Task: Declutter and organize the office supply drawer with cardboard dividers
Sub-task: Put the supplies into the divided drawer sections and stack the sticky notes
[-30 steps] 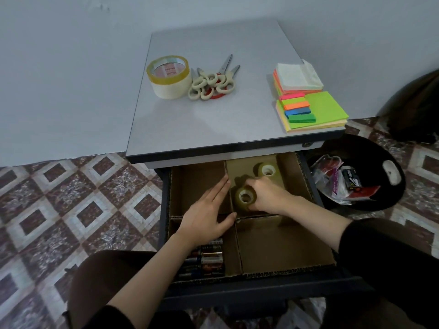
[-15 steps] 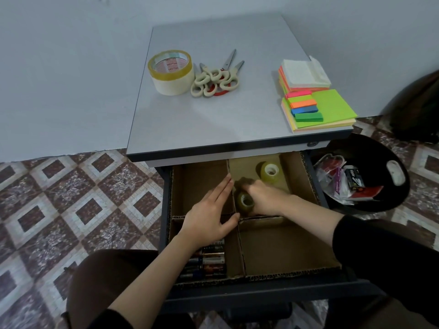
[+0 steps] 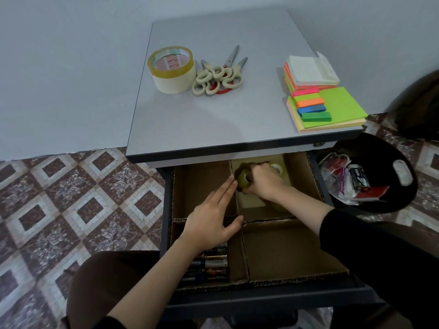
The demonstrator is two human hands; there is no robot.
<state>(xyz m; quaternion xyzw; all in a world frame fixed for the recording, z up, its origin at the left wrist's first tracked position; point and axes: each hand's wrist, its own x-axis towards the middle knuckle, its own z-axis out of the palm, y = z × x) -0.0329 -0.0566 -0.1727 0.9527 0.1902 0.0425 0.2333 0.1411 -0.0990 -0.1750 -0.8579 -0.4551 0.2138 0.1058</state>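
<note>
The open drawer is split into four compartments by cardboard dividers. My right hand grips a small greenish tape roll in the back right compartment, tipped on its side against the centre divider. A second small roll lies just behind that hand, partly hidden. My left hand lies flat with straight fingers on the divider crossing. Batteries fill the front left compartment.
On the desk top sit a large tape roll, several scissors and stacks of coloured sticky notes. A black bin with wrappers stands right of the drawer. Patterned tile floor lies to the left.
My right hand has moved the small tape roll toward the back of the compartment, against the centre divider, and tipped it on its side. My left hand has stayed on the dividers.
</note>
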